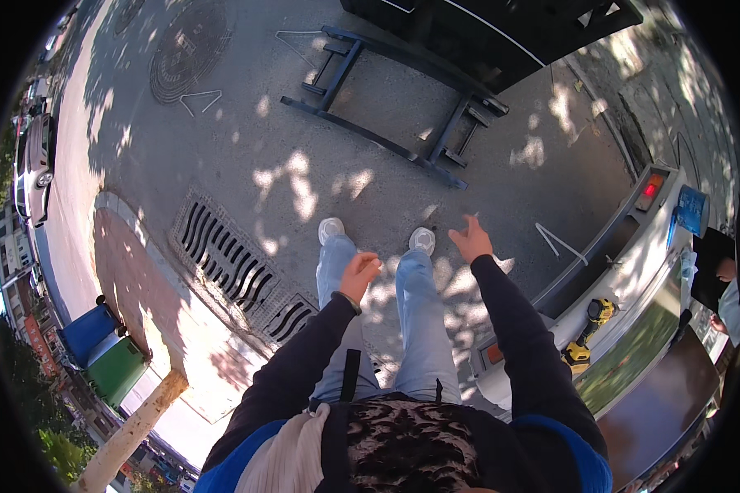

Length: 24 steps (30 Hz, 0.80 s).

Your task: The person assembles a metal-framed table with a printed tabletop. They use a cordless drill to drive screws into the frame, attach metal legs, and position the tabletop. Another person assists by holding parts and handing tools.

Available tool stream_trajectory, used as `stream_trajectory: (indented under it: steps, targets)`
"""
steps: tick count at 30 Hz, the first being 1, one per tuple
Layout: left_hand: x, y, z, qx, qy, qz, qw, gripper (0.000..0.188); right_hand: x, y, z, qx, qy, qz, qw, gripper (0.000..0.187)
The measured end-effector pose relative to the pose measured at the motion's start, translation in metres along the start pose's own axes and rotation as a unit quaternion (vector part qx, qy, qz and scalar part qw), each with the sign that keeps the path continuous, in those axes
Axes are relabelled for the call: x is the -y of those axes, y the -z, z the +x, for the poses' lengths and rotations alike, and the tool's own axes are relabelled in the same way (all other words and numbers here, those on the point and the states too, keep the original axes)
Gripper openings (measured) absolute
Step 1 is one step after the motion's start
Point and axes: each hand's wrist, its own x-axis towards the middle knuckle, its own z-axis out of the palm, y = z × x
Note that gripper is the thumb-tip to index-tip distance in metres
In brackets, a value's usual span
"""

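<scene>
My left hand (360,277), with a dark band at the wrist, hangs over my left leg. Its fingers are curled in and nothing shows in them. Out in front of my right leg is my right hand (471,240), fingers apart and holding nothing. Beyond both hands a dark metal frame (370,130) with short crosspieces lies on the pavement, apart from them. A yellow and black cordless drill (585,335) rests on the back of a light-coloured vehicle (631,269), to the right of my right forearm.
A large black panel-like object (477,41) stands at the far end of the frame. Drain grates (226,251) and a curb (152,255) run along my left, with green (117,367) and blue (88,333) bins beyond. Another person's hand (725,269) shows at the right edge.
</scene>
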Motion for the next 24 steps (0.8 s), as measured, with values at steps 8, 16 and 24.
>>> stream_trajectory:
  steps: [8,16,24]
  targets:
    - [0.095,0.063,0.15,-0.02,0.138,0.003,0.99,0.022,0.095,-0.173,0.306,-0.043,0.099,-0.221,0.969,0.098]
    - [0.031,0.103,0.185,0.12,0.104,0.074,0.985,0.024,0.053,-0.292,0.461,-0.128,0.099,-0.32,0.934,0.037]
    - [0.024,0.157,0.177,0.118,0.078,-0.001,0.99,0.029,0.182,-0.148,0.335,0.03,0.154,-0.144,0.977,0.038]
